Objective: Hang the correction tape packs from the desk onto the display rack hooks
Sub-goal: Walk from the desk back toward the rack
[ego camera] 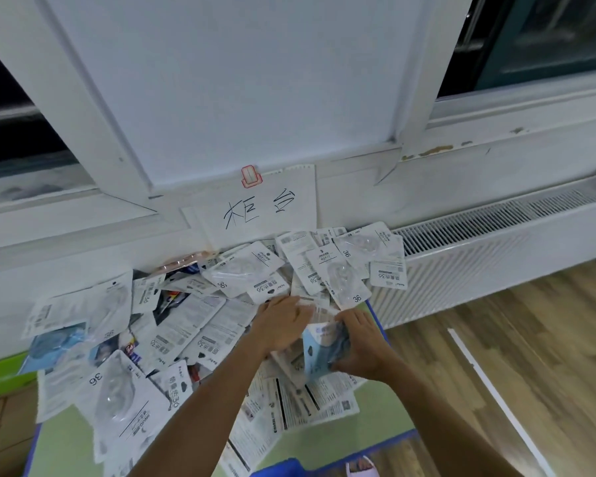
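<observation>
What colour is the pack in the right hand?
Light blue pack, gripped by the right hand; head view.

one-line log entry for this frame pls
phase: picking from pile | right hand: grips blue-backed pack | left hand: flat on packs | desk: covered | rack: not in view

- Correction tape packs [338, 280]: white cards, black print, "36" in black; clear blisters.
- Pack [324, 352] held in right hand [365, 349]: pale blue.
- Desk [62, 438]: light green top, blue edge.
- Paper sign [258, 211]: white, black handwritten characters; red-outlined clip [251, 176].
- Radiator [479, 266]: white, fine slatted grille.
- Floor [530, 356]: brown wood-grain planks.
- Cardboard box [0, 435]: brown.
</observation>
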Demonstrator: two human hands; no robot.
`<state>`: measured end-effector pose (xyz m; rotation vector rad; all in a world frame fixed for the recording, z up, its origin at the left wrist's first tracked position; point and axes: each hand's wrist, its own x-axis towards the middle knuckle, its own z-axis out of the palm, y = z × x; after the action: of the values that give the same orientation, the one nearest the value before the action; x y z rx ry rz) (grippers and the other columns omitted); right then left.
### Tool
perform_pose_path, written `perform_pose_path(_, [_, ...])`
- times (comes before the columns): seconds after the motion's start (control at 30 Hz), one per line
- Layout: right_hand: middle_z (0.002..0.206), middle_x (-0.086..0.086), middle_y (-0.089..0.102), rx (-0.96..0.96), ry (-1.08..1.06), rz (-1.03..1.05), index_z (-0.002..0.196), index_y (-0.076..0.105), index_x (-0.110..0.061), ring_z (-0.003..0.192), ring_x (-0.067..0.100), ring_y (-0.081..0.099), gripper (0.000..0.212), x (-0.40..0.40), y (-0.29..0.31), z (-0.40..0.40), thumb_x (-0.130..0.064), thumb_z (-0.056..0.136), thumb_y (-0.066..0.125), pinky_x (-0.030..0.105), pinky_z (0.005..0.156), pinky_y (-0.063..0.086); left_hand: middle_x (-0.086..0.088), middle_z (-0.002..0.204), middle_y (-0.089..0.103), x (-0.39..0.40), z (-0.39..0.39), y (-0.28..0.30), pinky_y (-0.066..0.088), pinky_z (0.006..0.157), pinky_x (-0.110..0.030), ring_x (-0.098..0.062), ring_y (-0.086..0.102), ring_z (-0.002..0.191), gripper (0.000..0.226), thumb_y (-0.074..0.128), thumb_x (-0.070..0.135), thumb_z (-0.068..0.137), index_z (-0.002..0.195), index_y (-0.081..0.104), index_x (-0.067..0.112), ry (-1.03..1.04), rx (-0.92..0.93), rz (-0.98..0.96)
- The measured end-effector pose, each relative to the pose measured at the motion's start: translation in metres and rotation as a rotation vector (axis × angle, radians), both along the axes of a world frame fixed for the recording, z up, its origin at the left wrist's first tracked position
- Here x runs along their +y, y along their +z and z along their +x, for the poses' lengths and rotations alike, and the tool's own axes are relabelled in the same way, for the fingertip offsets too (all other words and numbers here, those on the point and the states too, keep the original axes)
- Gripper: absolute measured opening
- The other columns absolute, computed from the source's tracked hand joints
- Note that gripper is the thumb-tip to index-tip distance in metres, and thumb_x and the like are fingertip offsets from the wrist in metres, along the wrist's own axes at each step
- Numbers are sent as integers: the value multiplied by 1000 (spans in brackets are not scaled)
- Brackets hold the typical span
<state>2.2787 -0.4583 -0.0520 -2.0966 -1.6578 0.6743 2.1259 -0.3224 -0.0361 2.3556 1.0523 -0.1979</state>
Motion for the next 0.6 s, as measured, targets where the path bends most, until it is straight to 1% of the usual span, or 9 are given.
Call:
perform_pose_path(0.1, [104, -4, 43, 73, -168, 40, 107, 44, -18, 98, 15, 40, 68, -9, 9, 2, -41, 58, 86, 31, 82, 45, 5, 158, 24, 1, -5, -1, 7, 117, -42, -15, 12, 146, 60, 18, 57, 99, 148, 33, 26, -33, 35, 20])
perform_pose_path(0.2, [103, -2, 51, 142, -389, 92, 106, 45, -17, 96, 16, 51, 69, -15, 21, 6, -48, 58, 84, 37, 79, 52, 4, 160, 12, -1, -11, -5, 6, 117, -44, -21, 5, 147, 76, 40, 67, 88, 150, 22, 28, -214, 181, 156])
perform_pose_path(0.27, [100, 1, 59, 252, -522, 140, 104, 46, -16, 90, 18, 61, 69, -18, 27, 4, -51, 58, 84, 40, 74, 56, -2, 159, 16, -6, -12, -9, 11, 117, -46, -26, 11, 146, 77, 50, 59, 87, 149, 22, 24, -255, 193, 257])
perform_pose_path(0.33, [94, 0, 61, 274, -644, 169, 99, 44, -17, 83, 17, 63, 62, -21, 31, 1, -49, 62, 83, 37, 68, 57, -1, 157, 25, -12, -12, -10, 15, 116, -44, -25, 19, 144, 62, 47, 48, 92, 146, 28, 24, -229, 145, 330])
perform_pose_path(0.37, [91, -2, 60, 274, -701, 178, 96, 43, -18, 80, 15, 62, 58, -22, 32, 0, -46, 64, 83, 31, 63, 56, 1, 155, 29, -13, -12, -9, 16, 116, -43, -24, 22, 143, 56, 44, 44, 95, 146, 30, 25, -220, 124, 354])
perform_pose_path(0.43, [85, -6, 57, 303, -788, 198, 93, 41, -19, 71, 8, 57, 54, -26, 33, -1, -42, 68, 82, 15, 51, 45, 5, 152, 35, -15, -11, -7, 22, 114, -40, -21, 30, 140, 46, 36, 39, 100, 145, 34, 27, -226, 88, 398])
perform_pose_path(0.47, [85, -7, 57, 334, -822, 204, 94, 41, -18, 68, 4, 55, 53, -28, 34, -1, -41, 70, 81, 10, 47, 40, 6, 150, 39, -16, -11, -5, 27, 113, -38, -20, 35, 137, 43, 33, 38, 102, 144, 35, 27, -218, 45, 411])
perform_pose_path(0.53, [91, -1, 60, 404, -902, 209, 99, 42, -16, 68, 4, 55, 52, -33, 36, -3, -42, 73, 78, 14, 46, 38, 4, 143, 48, -21, -9, 3, 37, 104, -34, -19, 45, 128, 41, 29, 37, 104, 141, 40, 24, -145, -85, 401])
perform_pose_path(0.6, [96, 3, 61, 453, -991, 222, 104, 44, -14, 71, 9, 57, 51, -40, 38, -5, -42, 76, 76, 21, 50, 43, -1, 133, 57, -29, -5, 13, 43, 90, -32, -22, 55, 116, 41, 31, 35, 104, 139, 45, 19, -24, -248, 400])
